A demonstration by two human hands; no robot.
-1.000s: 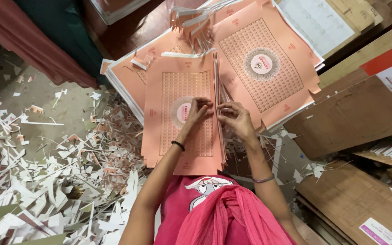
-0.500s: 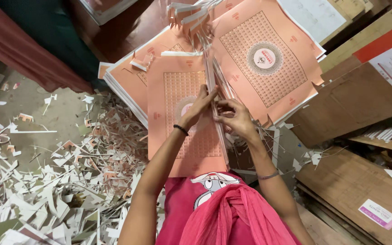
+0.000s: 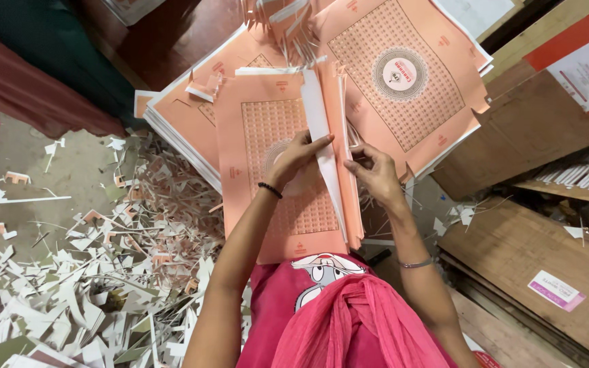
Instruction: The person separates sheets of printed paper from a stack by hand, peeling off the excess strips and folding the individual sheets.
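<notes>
I see my left hand (image 3: 294,160) and right hand (image 3: 375,170) pinching a thin, floppy sheet (image 3: 322,136) at the stack's (image 3: 274,197) right edge, best gripped along that edge.

Bright, even light, soft shadows; sharp centre, slight edge distortion.
</notes>
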